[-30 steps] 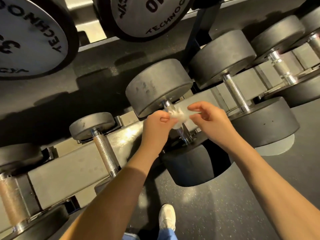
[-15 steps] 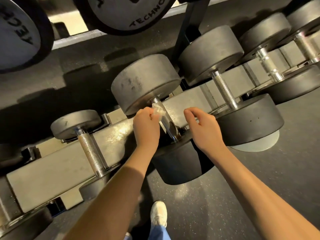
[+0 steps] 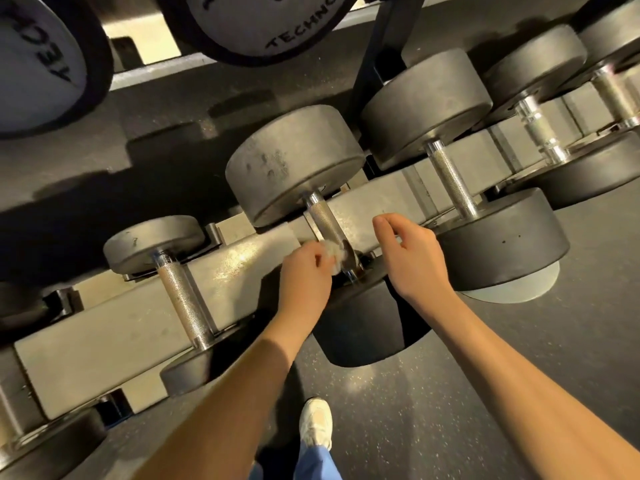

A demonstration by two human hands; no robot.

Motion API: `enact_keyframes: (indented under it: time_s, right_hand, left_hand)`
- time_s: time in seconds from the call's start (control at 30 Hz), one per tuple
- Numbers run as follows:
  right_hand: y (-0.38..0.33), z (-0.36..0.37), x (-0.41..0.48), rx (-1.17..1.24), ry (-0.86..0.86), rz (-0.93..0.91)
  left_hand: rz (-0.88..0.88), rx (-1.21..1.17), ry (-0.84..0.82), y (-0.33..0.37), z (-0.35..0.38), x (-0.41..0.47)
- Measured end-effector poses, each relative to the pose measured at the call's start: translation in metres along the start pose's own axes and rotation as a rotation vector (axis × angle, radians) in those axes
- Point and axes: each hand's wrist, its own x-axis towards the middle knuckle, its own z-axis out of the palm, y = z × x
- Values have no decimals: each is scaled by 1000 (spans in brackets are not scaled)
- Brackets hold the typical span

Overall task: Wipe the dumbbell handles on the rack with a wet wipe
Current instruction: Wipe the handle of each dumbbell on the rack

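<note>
small dumbbell handle (image 3: 183, 299): bare, cradled on rack rail (image 3: 104, 334).
left hand (image 3: 304, 271): fingers curled, pinching wet wipe (image 3: 332, 252) at the near end of the middle dumbbell handle (image 3: 323, 220), likely to stroke along it; narrow room between the heads.
right hand (image 3: 405, 258): fingers loosely curled, holding nothing, just beside.

Six dumbbells (image 3: 52, 445) (image 3: 183, 299) (image 3: 323, 220) (image 3: 450, 178) (image 3: 536, 129) (image 3: 614, 91) on the lower rack (image 3: 104, 341), two hands (image 3: 304, 275) (image 3: 412, 261), one wipe (image 3: 333, 252).

This was a gym: black round-headed dumbbells (image 3: 294, 161) with knurled steel handles lay in a row on a pale rack (image 3: 104, 334), discs (image 3: 256, 26) lettered "TECHNO" sat above, over speckled rubber floor (image 3: 433, 410).
</note>
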Motion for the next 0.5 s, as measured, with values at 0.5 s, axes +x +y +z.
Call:
enact_keyframes:
  time_s: [0.5]
  right_hand:
    - [4, 5, 0, -9, 58, -41]
  left_hand:
    - [-24, 167, -182, 3, -7, 1]
